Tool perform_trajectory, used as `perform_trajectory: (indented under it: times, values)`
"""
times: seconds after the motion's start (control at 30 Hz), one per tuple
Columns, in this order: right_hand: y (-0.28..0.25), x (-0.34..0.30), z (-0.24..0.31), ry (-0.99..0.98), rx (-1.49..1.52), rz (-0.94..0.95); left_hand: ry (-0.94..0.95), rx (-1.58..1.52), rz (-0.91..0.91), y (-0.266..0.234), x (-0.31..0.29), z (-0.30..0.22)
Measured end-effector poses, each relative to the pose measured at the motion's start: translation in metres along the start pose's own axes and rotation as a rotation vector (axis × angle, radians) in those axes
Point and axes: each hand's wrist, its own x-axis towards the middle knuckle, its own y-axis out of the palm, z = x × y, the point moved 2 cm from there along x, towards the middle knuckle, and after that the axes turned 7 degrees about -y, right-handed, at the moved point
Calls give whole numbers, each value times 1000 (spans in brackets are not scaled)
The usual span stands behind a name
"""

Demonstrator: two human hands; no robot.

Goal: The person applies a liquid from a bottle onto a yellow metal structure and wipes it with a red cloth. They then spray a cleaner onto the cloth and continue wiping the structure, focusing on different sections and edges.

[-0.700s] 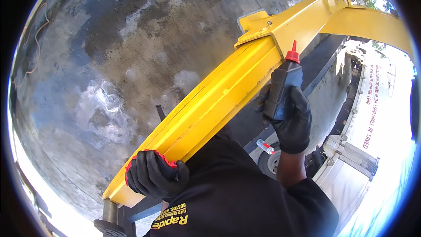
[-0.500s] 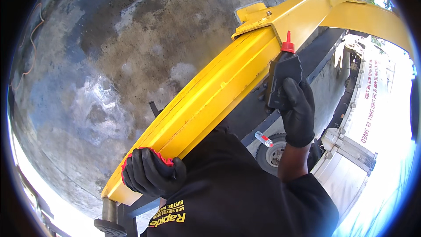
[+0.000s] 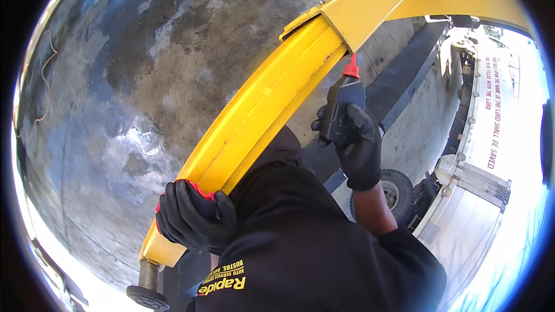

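My right hand (image 3: pixel 359 141), in a black glove, is closed around a dark oil bottle (image 3: pixel 345 95) with a red pointed nozzle cap (image 3: pixel 351 69). The bottle stands nearly upright, nozzle up. Its tip is right by the underside edge of a long yellow lift arm (image 3: pixel 260 110), where the inner beam enters the wider outer sleeve (image 3: pixel 361 8); whether it touches, I cannot tell. Lower left, my gloved left hand (image 3: pixel 193 216) presses a red cloth (image 3: pixel 199 188) around the beam near its end. Most of the cloth is hidden under the fingers.
A round black lift pad (image 3: pixel 147 297) hangs on a post below the beam's near end. Beyond my right arm stand a truck wheel (image 3: pixel 396 193) and a white truck body (image 3: pixel 491 115). Stained concrete floor (image 3: pixel 115 81) spreads on the left, with an orange cord (image 3: pixel 45 89) at its edge.
My right hand has moved left with the bottle, bringing the nozzle close to the beam's edge. The left hand keeps its hold on the cloth. The view has shifted slightly.
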Motion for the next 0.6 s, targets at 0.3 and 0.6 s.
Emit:
perform_trajectory:
  times: [0.3, 0.6]
  values:
    - [33, 14, -19, 39, 460, -69, 1, -40, -63, 6, -2, 0]
    - [95, 44, -3, -88, 974, 157, 9, -12, -132, 7, -4, -3]
